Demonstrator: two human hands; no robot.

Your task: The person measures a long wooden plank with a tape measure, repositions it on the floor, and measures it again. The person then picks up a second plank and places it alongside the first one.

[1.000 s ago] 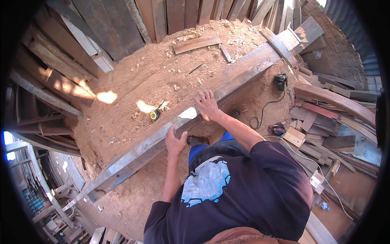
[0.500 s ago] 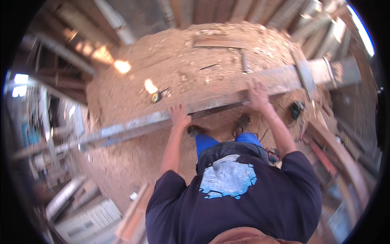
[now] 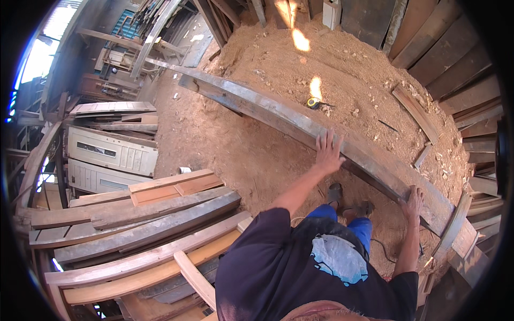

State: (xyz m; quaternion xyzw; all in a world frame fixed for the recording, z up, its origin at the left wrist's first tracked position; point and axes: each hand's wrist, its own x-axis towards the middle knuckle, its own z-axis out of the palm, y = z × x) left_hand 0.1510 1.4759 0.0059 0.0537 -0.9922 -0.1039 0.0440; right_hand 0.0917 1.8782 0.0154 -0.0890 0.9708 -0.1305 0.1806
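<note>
A long wooden beam (image 3: 278, 115) runs slantwise from the far left to the near right in front of me, its top face worn and greyish. My left hand (image 3: 327, 155) rests on its near edge, fingers spread over the top face. Farther right, my right hand (image 3: 412, 203) touches the same edge with its fingers laid over the wood; its underside is hidden. Near the beam's right end a short board (image 3: 452, 224) lies across it. Beyond the beam, a yellow and black tape measure (image 3: 313, 102) sits on the sawdust.
Sawdust and shavings (image 3: 273, 59) cover the ground. A loose plank (image 3: 416, 113) lies beyond the beam at the right. Boards (image 3: 439, 59) lean along the far right. To my left are stacked timbers (image 3: 155, 230) and pale panelled doors (image 3: 107, 152). A cable (image 3: 383, 249) lies near my feet.
My view has swung left, bringing the stacked timbers and doors further into sight. Both hands are still on the beam, the left one with its fingers spread.
</note>
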